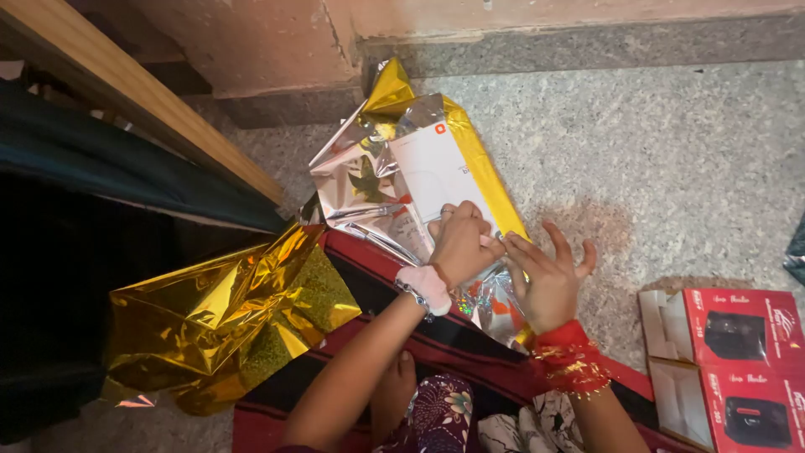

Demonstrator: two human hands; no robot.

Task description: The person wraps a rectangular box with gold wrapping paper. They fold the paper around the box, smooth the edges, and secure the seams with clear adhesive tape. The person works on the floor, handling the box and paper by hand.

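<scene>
A white flat box (432,172) lies on shiny silver and gold wrapping foil (360,180) on the floor in front of me. My left hand (459,243), with a white band at the wrist, presses down on the near end of the box and the foil. My right hand (549,281), with red bangles at the wrist, rests with spread fingers on the gold foil edge (486,172) beside the box, touching the left hand's fingers.
A crumpled sheet of gold foil (222,315) lies at the left on a red and black cloth (377,289). Two red product boxes (738,356) sit at the right on the speckled floor (662,159). A wooden edge (142,105) and wall run along the back left.
</scene>
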